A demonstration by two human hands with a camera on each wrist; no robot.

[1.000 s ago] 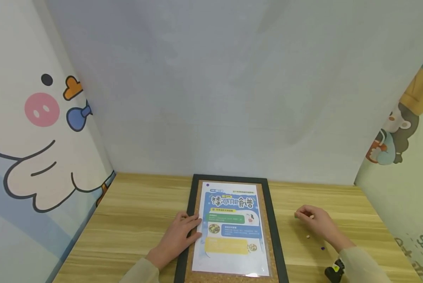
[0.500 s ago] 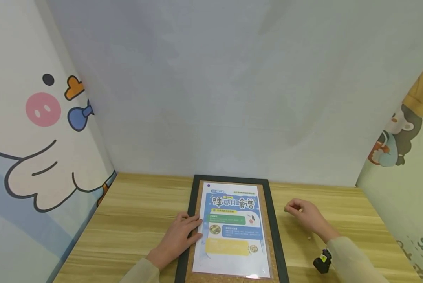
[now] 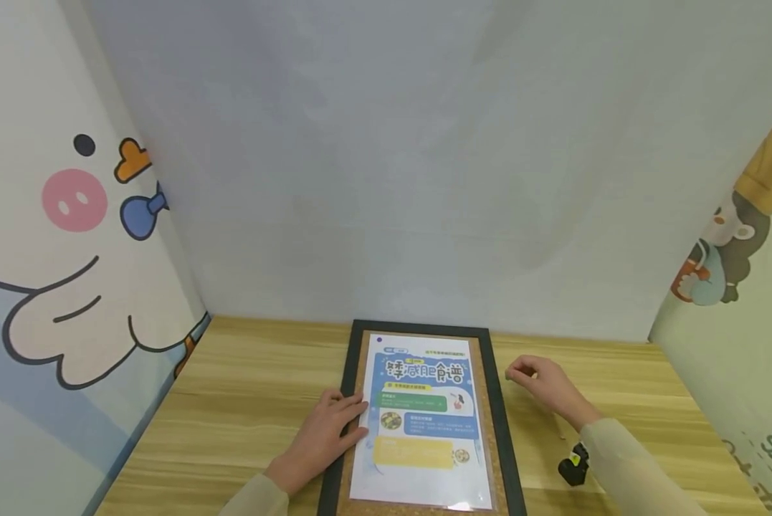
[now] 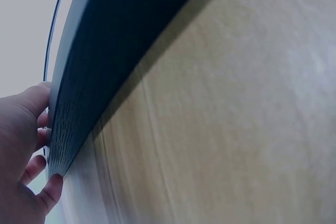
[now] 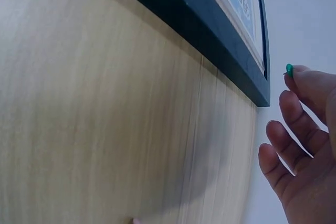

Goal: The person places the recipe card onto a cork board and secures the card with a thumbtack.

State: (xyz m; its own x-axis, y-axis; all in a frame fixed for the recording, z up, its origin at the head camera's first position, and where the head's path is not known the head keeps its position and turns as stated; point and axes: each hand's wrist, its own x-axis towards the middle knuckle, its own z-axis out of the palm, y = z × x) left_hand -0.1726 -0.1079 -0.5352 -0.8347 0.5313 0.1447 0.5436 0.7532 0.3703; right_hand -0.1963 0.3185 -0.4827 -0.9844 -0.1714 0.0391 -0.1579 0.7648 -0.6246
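Right hand [image 3: 543,383] has shifted left, closer to the black-framed cork board [image 3: 504,444], carrying along the small black device [image 3: 574,467] by its sleeve; left hand [image 3: 324,433] and board stay put. Grey-white backdrop [image 3: 386,179] rises behind the back edge of the wood-grain worktop [image 3: 250,387]. Board lies flat mid-worktop, top end just short of the back edge. On it, a printed sheet [image 3: 418,487] with blue, green and yellow blocks, cork showing around. Left hand rests across the board's left frame side, two fingertips on the sheet's left margin; its grip is relaxed, not clenched. Right hand is between board and the worktop's right edge, nearer the board; its grip pinches a green pushpin [image 5: 289,70] at the thumb tip, metal point out, apart from the frame, other fingers loosely curled. Purple pin [image 3: 379,340] sits in the sheet's back-left corner.
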